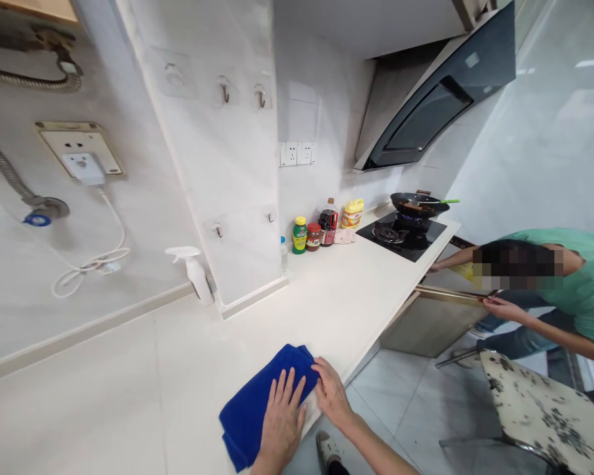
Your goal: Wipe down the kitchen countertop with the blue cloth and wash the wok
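Blue cloth [257, 406], folded, is lying at the near edge of the white countertop [327, 297], partly hanging twd the front lip. Left hand [280, 422] is resting flat on it, fingers spread & palm down, pressing rather than pinching. Right hand [330, 390] is sitting at the cloth's right edge, fingers curled onto the fold; whether it's actually gripping the fabric is hard to tell from this angle.

Further back on the counter, a white spray bottle [194, 270] is standing against the wall. A cluster of condiment bottles [321, 227] is sitting near the back wall: green jar w/ yellow cap, red jar, dark sauce bottle, yellow container. Just beside them a black gas hob [400, 234] is carrying a dark wok [418, 203], w/ a range hood [440, 99] slanting above.

At right, another person in a green shirt [584, 277] is bending low by the counter's far end, one hand [499, 307] on the top of an open cabinet door [433, 323]. A worn, patchy stool seat [549, 409] is standing on the tiled floor at lower right.
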Action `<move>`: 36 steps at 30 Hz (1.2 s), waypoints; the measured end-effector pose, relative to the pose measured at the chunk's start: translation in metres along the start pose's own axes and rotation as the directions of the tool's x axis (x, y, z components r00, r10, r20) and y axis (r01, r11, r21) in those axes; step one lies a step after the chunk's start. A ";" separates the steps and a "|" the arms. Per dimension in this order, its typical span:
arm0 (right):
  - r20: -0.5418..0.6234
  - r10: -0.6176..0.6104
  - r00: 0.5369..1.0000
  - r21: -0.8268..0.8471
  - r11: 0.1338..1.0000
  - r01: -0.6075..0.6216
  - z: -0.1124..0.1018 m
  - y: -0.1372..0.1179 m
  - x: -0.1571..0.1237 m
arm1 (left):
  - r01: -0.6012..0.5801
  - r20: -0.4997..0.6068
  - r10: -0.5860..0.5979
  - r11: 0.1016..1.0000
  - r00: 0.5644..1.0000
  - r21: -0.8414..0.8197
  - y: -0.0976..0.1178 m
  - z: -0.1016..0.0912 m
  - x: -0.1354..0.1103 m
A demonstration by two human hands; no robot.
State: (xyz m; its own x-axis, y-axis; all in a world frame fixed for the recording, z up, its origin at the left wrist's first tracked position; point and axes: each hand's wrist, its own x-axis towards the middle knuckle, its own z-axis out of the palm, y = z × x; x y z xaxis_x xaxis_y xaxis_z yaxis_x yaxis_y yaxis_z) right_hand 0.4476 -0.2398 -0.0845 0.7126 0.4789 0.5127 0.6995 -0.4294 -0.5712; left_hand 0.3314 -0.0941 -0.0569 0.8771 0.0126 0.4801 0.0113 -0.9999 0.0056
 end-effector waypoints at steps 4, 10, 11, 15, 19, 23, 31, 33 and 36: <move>0.114 -0.133 0.985 -0.035 0.990 0.138 -0.017 0.009 -0.002 | 0.007 0.051 -0.006 1.000 0.999 -0.013 -0.018 -0.014 -0.008; 0.204 -0.257 0.945 -0.047 0.961 0.271 -0.027 0.014 -0.002 | 0.161 0.196 -0.160 0.987 0.968 0.008 -0.071 -0.038 -0.046; 0.211 -0.252 0.944 -0.044 0.963 0.266 -0.028 0.013 -0.002 | 0.205 0.217 -0.203 0.979 0.955 0.014 -0.084 -0.042 -0.056; 0.239 -0.203 0.949 -0.028 0.976 0.216 -0.032 0.009 -0.001 | 0.401 0.235 -0.405 0.914 0.884 0.066 -0.140 -0.055 -0.093; 0.257 -0.190 0.947 -0.021 0.979 0.203 -0.034 0.008 0.000 | 0.522 0.216 -0.532 0.846 0.819 0.108 -0.167 -0.064 -0.107; 0.271 -0.182 0.945 -0.039 0.979 0.200 -0.033 0.010 -0.001 | 0.551 0.146 -0.569 0.821 0.809 0.146 -0.154 -0.068 -0.103; 0.317 -0.171 0.933 -0.067 0.977 0.202 -0.030 0.013 -0.004 | 0.547 0.152 -0.563 0.826 0.813 0.136 -0.142 -0.075 -0.102; 0.304 -0.182 0.935 -0.064 0.976 0.210 -0.027 0.015 -0.007 | 0.548 0.173 -0.566 0.824 0.806 0.145 -0.134 -0.078 -0.105; 0.275 -0.207 0.939 -0.053 0.972 0.230 -0.022 0.020 -0.011 | 0.569 0.199 -0.594 0.804 0.780 0.170 -0.109 -0.081 -0.109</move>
State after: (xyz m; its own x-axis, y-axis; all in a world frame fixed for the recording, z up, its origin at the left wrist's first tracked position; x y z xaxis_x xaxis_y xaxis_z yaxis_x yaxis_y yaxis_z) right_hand 0.4550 -0.2703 -0.0874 0.5093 0.7494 0.4231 0.8465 -0.3478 -0.4031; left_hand 0.1959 0.0133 -0.0384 0.7725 0.6038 0.1967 0.5902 -0.7970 0.1285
